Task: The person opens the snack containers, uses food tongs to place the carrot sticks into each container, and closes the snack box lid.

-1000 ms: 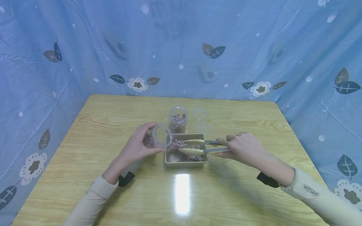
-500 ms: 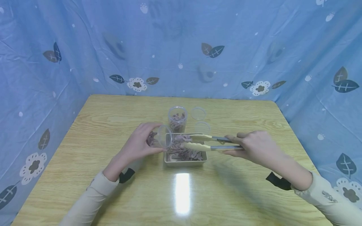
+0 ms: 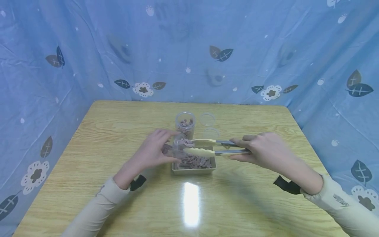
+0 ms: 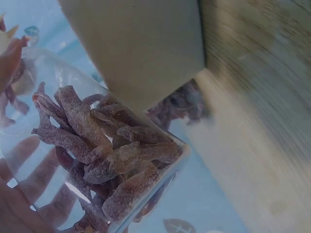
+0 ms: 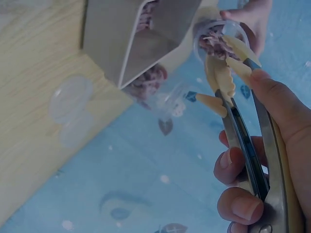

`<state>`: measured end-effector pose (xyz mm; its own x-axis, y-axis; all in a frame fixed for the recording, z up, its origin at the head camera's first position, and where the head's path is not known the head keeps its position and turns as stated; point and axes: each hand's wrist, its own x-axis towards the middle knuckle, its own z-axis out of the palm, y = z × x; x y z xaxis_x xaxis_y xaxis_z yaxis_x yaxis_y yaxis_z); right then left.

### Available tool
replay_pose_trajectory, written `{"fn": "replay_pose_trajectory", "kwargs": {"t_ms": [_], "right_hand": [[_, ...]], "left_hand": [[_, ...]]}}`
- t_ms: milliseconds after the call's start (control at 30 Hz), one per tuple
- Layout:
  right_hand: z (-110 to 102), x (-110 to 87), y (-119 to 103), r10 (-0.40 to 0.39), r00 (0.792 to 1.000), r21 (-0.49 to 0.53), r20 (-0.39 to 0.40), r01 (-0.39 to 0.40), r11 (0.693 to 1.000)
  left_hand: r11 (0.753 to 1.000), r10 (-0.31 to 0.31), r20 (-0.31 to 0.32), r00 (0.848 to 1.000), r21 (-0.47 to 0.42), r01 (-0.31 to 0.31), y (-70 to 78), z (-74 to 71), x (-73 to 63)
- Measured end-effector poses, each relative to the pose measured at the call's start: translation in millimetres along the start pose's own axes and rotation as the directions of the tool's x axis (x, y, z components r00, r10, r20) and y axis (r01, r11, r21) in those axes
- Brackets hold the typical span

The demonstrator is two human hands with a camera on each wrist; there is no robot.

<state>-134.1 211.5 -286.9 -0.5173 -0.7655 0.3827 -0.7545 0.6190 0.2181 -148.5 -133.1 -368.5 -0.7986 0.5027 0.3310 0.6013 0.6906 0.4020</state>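
Note:
My left hand (image 3: 148, 149) grips a clear plastic jar (image 3: 175, 151), tilted with its mouth to the right at the left end of a beige box (image 3: 193, 171). Brownish-purple dried strips (image 4: 116, 150) lie inside the jar, seen through its wall in the left wrist view. My right hand (image 3: 263, 148) holds metal tongs (image 3: 229, 152) with cream scalloped tips. In the right wrist view those tips are at the jar's mouth, with strips right by them. More strips (image 3: 196, 161) lie in the box beneath the tongs.
Behind the box stands a second clear jar (image 3: 185, 125), upright and uncovered, part filled with similar strips. Two clear round lids (image 3: 208, 119) lie to its right on the wooden table (image 3: 124, 115). A blue patterned curtain (image 3: 177, 49) hangs around the table.
The tongs first held strips in the box, then rose to the right and have now come left to the jar's mouth. My left hand has moved the jar right, over the box.

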Motion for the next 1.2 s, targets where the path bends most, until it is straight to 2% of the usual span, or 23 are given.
{"fn": "replay_pose_trajectory", "kwargs": {"t_ms": [100, 333, 533, 700, 867, 967, 1067, 1200], "right_hand": [[0.5, 6.3, -2.0, -0.017, 1.000, 0.004, 0.000, 0.017, 1.000], [1.3, 22.2, -5.1, -0.046, 0.999, 0.022, 0.019, 0.045, 0.999], [-1.4, 28.4, -4.2, -0.041, 0.999, 0.037, -0.027, 0.042, 0.998], [-5.7, 27.5, 0.7, -0.029, 0.997, 0.060, -0.067, 0.033, 0.998], [-7.7, 24.7, 11.1, -0.020, 0.997, 0.079, -0.072, 0.026, 0.997], [-6.8, 23.3, 19.4, -0.024, 0.998, 0.089, -0.064, 0.030, 0.996], [-3.9, 24.2, 28.7, -0.034, 0.998, 0.080, -0.054, 0.038, 0.996], [2.6, 27.7, 41.0, -0.058, 0.998, 0.061, -0.027, 0.059, 0.996]], "left_hand": [[1.000, 0.006, -0.003, 1.000, -0.006, -0.006, 3.6, -1.6, 0.9], [0.996, -0.014, -0.020, 1.000, -0.085, 0.012, 9.7, -3.5, 1.6], [0.988, -0.066, -0.011, 0.998, -0.139, 0.064, 10.0, -5.3, 0.1], [0.968, -0.132, -0.010, 0.991, -0.218, 0.126, 5.8, -7.0, -3.2], [0.927, -0.236, -0.002, 0.972, -0.300, 0.224, -1.5, -7.9, -7.5], [0.885, -0.298, 0.003, 0.955, -0.374, 0.277, -6.4, -8.8, -10.2], [0.843, -0.339, -0.021, 0.941, -0.451, 0.294, -11.3, -9.6, -12.6], [0.796, -0.368, -0.085, 0.926, -0.543, 0.267, -14.3, -12.9, -14.7]]}}
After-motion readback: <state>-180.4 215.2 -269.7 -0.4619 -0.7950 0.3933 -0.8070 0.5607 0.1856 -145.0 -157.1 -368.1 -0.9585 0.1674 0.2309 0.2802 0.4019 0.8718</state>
